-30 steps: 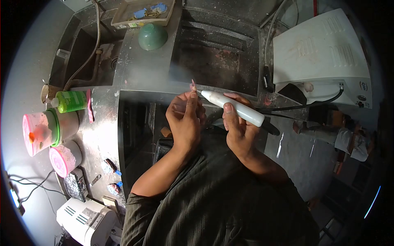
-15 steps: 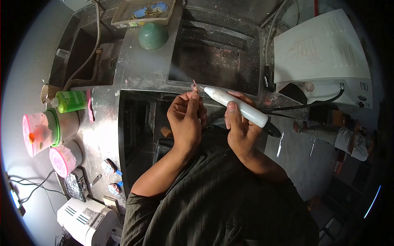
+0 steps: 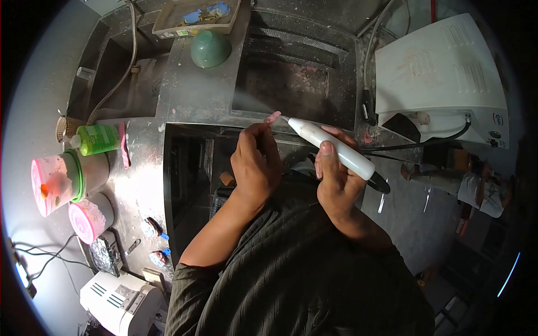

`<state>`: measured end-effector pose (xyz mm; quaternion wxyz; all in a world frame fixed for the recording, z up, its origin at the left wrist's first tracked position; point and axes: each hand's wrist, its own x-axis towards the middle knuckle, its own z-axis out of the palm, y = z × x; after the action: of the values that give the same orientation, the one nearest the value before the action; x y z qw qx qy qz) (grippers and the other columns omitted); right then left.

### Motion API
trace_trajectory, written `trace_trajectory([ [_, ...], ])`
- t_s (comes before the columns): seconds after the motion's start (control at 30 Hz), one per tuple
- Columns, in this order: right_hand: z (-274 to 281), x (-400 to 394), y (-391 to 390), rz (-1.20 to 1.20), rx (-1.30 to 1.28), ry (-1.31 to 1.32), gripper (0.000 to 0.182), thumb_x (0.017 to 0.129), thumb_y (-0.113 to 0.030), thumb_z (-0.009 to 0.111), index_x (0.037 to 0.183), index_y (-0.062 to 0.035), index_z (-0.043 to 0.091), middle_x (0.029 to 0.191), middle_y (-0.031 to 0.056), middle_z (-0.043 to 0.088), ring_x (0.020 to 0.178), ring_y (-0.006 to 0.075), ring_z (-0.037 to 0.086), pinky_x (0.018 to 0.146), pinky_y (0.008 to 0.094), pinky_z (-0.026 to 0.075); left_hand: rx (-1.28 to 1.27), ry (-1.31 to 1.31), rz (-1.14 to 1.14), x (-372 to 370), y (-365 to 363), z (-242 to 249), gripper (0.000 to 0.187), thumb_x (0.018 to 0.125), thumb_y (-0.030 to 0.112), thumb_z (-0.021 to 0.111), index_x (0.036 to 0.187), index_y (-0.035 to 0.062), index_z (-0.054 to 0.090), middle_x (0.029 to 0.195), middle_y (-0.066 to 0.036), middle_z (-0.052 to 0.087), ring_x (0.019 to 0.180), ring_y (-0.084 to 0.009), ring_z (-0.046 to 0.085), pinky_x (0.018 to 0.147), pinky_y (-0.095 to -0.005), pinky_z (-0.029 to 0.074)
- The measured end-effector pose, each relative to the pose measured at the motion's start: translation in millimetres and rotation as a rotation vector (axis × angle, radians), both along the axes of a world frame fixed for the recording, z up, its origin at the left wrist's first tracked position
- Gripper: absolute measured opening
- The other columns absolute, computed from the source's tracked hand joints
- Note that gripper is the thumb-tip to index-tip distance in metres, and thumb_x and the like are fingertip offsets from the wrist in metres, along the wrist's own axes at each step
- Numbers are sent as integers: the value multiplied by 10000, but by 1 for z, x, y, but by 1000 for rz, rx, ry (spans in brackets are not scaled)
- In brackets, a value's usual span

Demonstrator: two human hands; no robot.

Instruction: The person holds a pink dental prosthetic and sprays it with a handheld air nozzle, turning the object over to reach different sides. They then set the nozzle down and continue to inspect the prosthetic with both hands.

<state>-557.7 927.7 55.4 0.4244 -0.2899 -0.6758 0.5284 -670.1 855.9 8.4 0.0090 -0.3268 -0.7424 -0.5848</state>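
Pinched between the fingertips of my left hand [image 3: 256, 159] is a small pink piece [image 3: 273, 117], held over the front edge of the recessed dark basin [image 3: 297, 84]. My right hand [image 3: 339, 173] wraps round a thick white handpiece [image 3: 333, 147] with a black cord at its rear. The handpiece's thin tip points left and ends right beside the pink piece; whether they touch is too small to tell. A faint pale mist extends to the upper left from the piece.
A green bowl [image 3: 210, 49] and a tray [image 3: 193, 28] stand at the back. At left are a green bottle [image 3: 100, 139], pink-lidded tubs [image 3: 54, 182] and a white machine [image 3: 120, 302]. A large white unit [image 3: 443, 73] is at right. Another person [image 3: 482, 193] is far right.
The pink piece has been turned and now shows more of its surface. My left hand has rotated, its thumb less visible. My right hand and the handpiece have shifted slightly right and down.
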Motion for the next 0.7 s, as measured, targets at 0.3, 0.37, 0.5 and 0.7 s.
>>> trace_trajectory([
  [0.3,3,-2,-2,-16,100,-30,219,954,-94,611,1127,39,610,917,78,645,571,47,489,475,198,367,-59,176,19,-5,-2,-5,114,914,-29,601,1020,-14,563,882,-172,682,719,-260,692,624,-320,526],
  [0.37,4,-2,-2,-34,78,-51,216,956,-98,611,1124,37,613,905,73,643,571,43,487,476,195,365,-51,144,23,-5,-1,-6,113,914,-27,601,1019,-13,561,881,-168,684,710,-254,688,617,-313,522],
  [0.5,6,-2,-4,-1,20,-63,208,936,-1,620,1111,105,581,1097,164,638,992,206,638,824,318,534,-38,163,6,-9,-2,-5,121,898,-49,597,1004,-27,545,899,-172,699,667,-261,680,571,-318,526],
  [0.7,9,-5,-4,-26,-50,-109,220,939,-13,625,1122,100,580,1102,161,638,1002,206,638,843,314,527,-45,183,-6,-10,-3,-7,92,929,-26,576,1010,-20,532,980,-172,711,689,-236,679,589,-304,521],
])
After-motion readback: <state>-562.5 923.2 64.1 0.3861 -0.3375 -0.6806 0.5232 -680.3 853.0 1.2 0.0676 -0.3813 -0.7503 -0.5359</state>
